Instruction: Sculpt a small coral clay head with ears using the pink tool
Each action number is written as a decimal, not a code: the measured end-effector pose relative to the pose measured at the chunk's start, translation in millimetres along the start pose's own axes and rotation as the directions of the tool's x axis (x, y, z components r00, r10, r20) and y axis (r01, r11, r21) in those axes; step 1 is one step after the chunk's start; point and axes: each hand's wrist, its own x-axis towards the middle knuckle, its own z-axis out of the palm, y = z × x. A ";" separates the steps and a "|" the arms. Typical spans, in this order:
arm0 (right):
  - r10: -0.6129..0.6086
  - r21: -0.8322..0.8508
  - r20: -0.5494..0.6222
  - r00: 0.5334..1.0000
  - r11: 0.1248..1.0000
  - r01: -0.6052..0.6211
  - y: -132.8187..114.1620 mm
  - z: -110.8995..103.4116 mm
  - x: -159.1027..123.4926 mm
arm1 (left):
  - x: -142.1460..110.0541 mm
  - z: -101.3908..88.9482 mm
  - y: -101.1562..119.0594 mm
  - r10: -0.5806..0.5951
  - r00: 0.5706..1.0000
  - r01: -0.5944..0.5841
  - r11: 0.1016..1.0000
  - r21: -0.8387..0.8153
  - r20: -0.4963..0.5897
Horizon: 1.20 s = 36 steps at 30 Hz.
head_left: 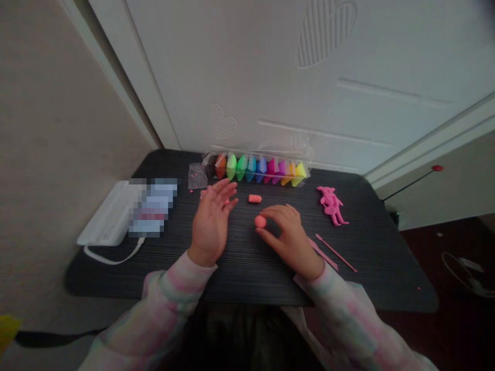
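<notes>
Between the thumb and fingers of my right hand is a small round ball of orange-pink modelling clay. My left hand is raised over the table with its palm turned up and inward, fingers stretched, nothing in it. Behind the two hands lies a short orange clay roll. Some pink bits are partly hidden behind my left fingers. Right of my right hand are two pink modelling tools, a thin stick and a flatter one partly covered by my wrist.
A row of coloured clay packs in clear wrapping lies along the back of the black table. A small clear plastic piece sits at its left end. A pink clay figure lies at right. A white device with a cable is at left.
</notes>
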 end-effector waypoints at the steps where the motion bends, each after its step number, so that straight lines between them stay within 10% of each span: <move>1: 0.002 -0.002 0.054 0.999 1.000 -0.002 6.6 3.4 2.6 | 6.1 -4.8 3.8 0.084 0.996 -0.084 0.993 0.081 -0.002; 5: 0.014 -0.006 0.184 0.983 1.000 -0.013 25.5 20.3 6.3 | 21.0 -19.4 12.6 0.185 0.972 -0.235 0.824 0.516 0.147; 8: 0.018 0.012 0.198 0.980 1.000 -0.021 30.0 27.3 4.4 | 20.4 -26.5 8.6 0.073 0.952 -0.292 0.502 0.814 0.297; 12: 0.016 0.026 0.217 0.976 0.999 -0.022 32.0 26.6 2.2 | 15.6 -34.3 -6.6 -0.041 0.901 -0.415 0.209 0.885 0.432; 28: 0.062 0.191 0.083 0.995 0.979 -0.077 44.4 14.1 14.0 | 32.6 -30.4 -10.4 0.107 0.760 -0.633 -0.099 0.768 0.641; 36: 0.137 0.023 0.077 0.988 0.990 -0.139 61.0 38.9 44.8 | 73.7 -22.6 -33.8 -0.141 0.715 -0.692 -0.284 0.664 0.685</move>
